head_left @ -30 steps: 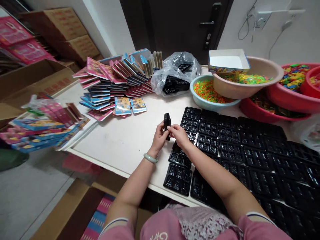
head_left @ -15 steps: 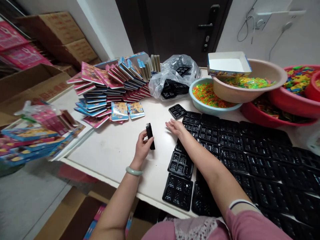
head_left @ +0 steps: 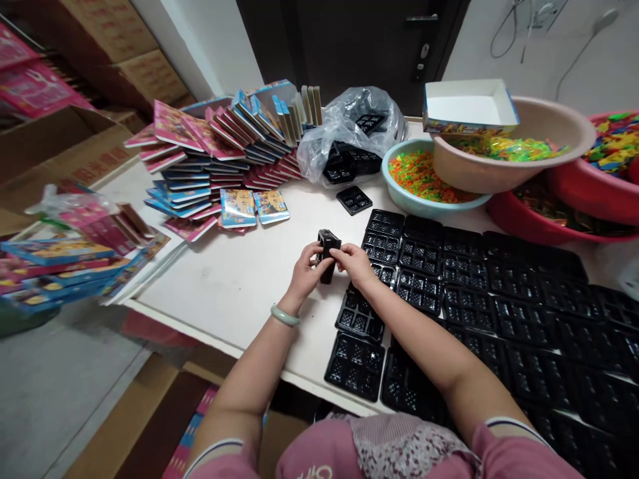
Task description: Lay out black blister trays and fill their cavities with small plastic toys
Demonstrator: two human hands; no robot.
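Note:
A small stack of black plastic trays (head_left: 328, 265) stands on edge above the white table, held between both hands. My left hand (head_left: 305, 271) is closed round its left side, thumb on the near face. With fingers pinched, my right hand (head_left: 355, 263) grips the right side of the same stack. Rows of black compartment trays (head_left: 420, 257) cover the table's right side, next to my right forearm. One loose black tray (head_left: 354, 199) lies apart, beyond my hands.
Pink and blue boxed sets (head_left: 200, 159) are piled at the back left. A clear plastic bag (head_left: 319, 150) holds more black trays. At the back right stand a light blue basin (head_left: 399, 199), a beige basin (head_left: 539, 169) and red basins (head_left: 504, 213) of small colourful pieces.
My right hand has come across to the black trays and now grips them. My left hand has moved right and slightly up with the stack. The view has tilted down a little.

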